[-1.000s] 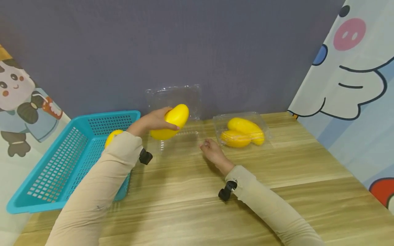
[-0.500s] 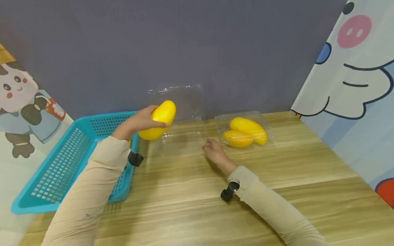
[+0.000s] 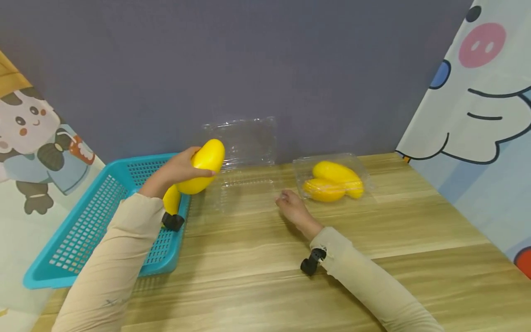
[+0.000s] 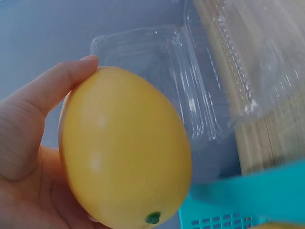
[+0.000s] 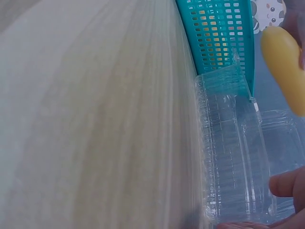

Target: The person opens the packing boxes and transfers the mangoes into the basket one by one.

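Observation:
My left hand (image 3: 180, 167) grips a yellow mango (image 3: 209, 157), its fingers and thumb curled round the sides. A green stem nub shows on this mango in the left wrist view. The hand holds it above the right rim of the turquoise basket (image 3: 171, 267), where another mango (image 3: 172, 199) lies, partly covered by my wrist. To the right, a clear plastic clamshell box (image 3: 249, 186) stands with its lid raised against the back wall. My right hand (image 3: 293, 207) pinches this box's near right edge, thumb and curled fingers around it in the right wrist view.
A second clear box (image 3: 352, 161) at the right holds several yellow mangoes (image 3: 333, 180). Behind the wooden table (image 3: 257, 276) rises a grey wall (image 3: 290, 69), with cartoon-printed panels on both sides.
My left hand has carried the mango leftward, from over the open clamshell box to the basket's right rim. The right hand keeps its place at the box edge. The view has shifted slightly.

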`<state>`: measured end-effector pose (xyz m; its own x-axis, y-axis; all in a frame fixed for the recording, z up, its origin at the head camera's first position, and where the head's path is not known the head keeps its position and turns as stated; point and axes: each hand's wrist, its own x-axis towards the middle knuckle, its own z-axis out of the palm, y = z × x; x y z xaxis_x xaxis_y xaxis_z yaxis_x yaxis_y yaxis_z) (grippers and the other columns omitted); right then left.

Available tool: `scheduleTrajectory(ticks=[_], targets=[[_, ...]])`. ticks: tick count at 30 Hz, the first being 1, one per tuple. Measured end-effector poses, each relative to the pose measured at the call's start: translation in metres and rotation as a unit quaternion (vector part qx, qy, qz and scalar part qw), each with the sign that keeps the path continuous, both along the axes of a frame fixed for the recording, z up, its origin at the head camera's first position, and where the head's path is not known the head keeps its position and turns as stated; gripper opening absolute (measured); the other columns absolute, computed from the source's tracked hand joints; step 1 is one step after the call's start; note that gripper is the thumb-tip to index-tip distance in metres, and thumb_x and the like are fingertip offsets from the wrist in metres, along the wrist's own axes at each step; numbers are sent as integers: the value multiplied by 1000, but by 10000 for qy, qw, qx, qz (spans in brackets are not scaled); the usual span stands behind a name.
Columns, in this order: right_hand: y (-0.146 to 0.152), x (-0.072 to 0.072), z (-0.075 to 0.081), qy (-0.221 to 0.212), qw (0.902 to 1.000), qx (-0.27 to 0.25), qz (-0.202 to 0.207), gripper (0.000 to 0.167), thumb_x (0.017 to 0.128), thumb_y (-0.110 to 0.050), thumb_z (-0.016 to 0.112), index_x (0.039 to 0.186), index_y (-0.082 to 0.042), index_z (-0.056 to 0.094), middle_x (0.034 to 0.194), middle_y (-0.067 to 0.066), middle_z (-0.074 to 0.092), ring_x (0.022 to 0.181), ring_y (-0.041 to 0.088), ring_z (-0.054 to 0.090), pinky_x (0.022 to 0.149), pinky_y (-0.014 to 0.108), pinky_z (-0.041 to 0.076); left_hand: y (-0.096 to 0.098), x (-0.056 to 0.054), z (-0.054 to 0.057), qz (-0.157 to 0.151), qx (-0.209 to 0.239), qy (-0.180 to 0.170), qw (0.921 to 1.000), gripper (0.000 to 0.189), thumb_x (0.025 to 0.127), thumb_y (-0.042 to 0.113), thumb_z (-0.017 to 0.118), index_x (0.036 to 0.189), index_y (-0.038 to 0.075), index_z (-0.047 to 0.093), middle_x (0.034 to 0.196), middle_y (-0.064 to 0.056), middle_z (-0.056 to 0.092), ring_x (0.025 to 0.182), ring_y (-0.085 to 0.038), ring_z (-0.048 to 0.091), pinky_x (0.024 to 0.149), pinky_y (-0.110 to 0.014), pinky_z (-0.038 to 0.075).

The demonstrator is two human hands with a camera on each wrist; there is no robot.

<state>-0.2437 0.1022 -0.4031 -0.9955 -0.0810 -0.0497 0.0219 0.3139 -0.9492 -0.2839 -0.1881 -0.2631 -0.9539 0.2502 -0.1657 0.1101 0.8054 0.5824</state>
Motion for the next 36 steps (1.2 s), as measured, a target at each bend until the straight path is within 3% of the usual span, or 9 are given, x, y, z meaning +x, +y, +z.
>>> scheduleTrajectory(ticks=[9, 17, 36], targets=[[0, -1, -2, -2, 10000, -4, -60, 54, 96, -13, 49, 139, 13, 29, 135, 32, 43, 125, 40, 43, 104, 47, 38, -18, 4, 3, 170, 1, -116, 9998, 103, 81, 50, 67, 151, 6, 5, 146, -25, 28, 116, -40, 44, 91, -55, 43], [0, -1, -1, 46, 10000, 10, -79, 54, 96, -14, 49, 139, 13, 30, 135, 32, 43, 126, 41, 43, 104, 48, 37, -33, 4, 6, 272, -58, 82, 9996, 103, 82, 52, 65, 151, 4, 5, 144, -28, 29, 115, -42, 45, 90, -57, 43], [0, 0, 0, -152, 9997, -176, 95, 57, 97, -13, 46, 142, 13, 23, 139, 32, 37, 129, 40, 39, 106, 48, 35, -82, 6, -9, 628, -376, -36, 9973, 104, 85, 55, 58, 148, -5, 1, 140, -35, 27, 112, -47, 42, 87, -59, 43]])
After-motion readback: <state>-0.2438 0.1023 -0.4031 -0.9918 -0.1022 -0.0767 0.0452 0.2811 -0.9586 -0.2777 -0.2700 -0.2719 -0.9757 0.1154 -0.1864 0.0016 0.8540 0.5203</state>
